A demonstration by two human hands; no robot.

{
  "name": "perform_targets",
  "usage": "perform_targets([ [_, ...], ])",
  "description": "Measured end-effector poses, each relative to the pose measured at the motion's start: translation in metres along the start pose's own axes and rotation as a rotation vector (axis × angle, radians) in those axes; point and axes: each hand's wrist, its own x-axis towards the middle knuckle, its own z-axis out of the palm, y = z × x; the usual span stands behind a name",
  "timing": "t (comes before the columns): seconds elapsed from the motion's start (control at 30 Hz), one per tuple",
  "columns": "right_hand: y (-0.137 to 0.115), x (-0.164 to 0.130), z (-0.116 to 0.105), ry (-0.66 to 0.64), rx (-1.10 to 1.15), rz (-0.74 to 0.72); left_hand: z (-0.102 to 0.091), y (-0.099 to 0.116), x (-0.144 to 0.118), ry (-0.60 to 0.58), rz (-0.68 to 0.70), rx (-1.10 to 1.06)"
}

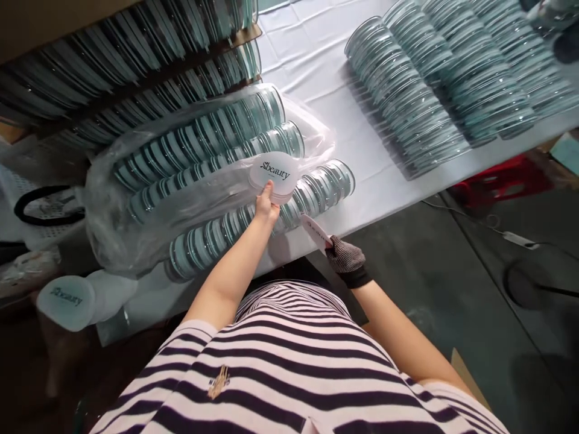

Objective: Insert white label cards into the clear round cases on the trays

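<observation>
My bare left hand [266, 206] is closed on a small stack of white rounded cards [275, 181] printed "beauty", thumb on top. A single white card [315, 231] with dark print is pinched in my right hand [346, 256], which wears a dark dotted glove. Under and around the left hand lies a row of clear, teal-tinted round containers [203, 246] on the white-covered table [312, 72]. The right hand is just off the table's front edge, apart from that row. Behind, more container rows [199, 141] lie inside a clear plastic bag [106, 211].
A carton [45, 24] of similar containers stands at the back left. More rows [402, 90] lie at the right of the table. Another pile of printed cards [67, 301] is at the left corner. A red crate [502, 181] and a cable [465, 214] are beyond the front edge.
</observation>
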Motion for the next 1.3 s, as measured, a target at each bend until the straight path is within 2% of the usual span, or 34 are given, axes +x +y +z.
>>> perform_targets([
  [0.1,-0.016,0.006,0.003,-0.053,-0.035,-0.015,-0.001,-0.007,0.007,0.041,-0.033,-0.004],
  [0.2,-0.026,0.019,-0.011,-0.083,-0.04,-0.031,-0.003,-0.005,0.012,0.054,-0.021,-0.008],
  [0.3,-0.03,0.028,-0.023,-0.133,-0.05,-0.067,-0.003,-0.002,0.012,0.089,-0.032,-0.007],
  [0.47,-0.034,0.037,-0.027,-0.176,-0.046,-0.132,-0.001,-0.002,0.008,0.134,-0.017,-0.013],
  [0.6,-0.029,0.039,-0.032,-0.18,-0.049,-0.114,-0.002,-0.002,0.008,0.137,-0.026,-0.018],
  [0.7,-0.035,0.054,-0.027,-0.211,-0.042,-0.125,-0.005,0.0,0.009,0.141,-0.038,-0.014],
  [0.9,-0.069,0.108,-0.006,-0.287,-0.008,-0.176,-0.005,0.003,0.009,0.109,-0.062,0.001],
  [1.03,-0.067,0.104,-0.006,-0.232,0.015,-0.132,-0.004,0.006,0.011,0.12,-0.103,0.017],
  [1.17,-0.064,0.099,-0.007,-0.198,-0.007,-0.098,-0.007,0.007,0.014,0.083,-0.133,0.032],
  [1.3,-0.07,0.11,0.006,-0.16,-0.014,-0.12,-0.01,0.007,0.016,0.035,-0.14,0.022],
])
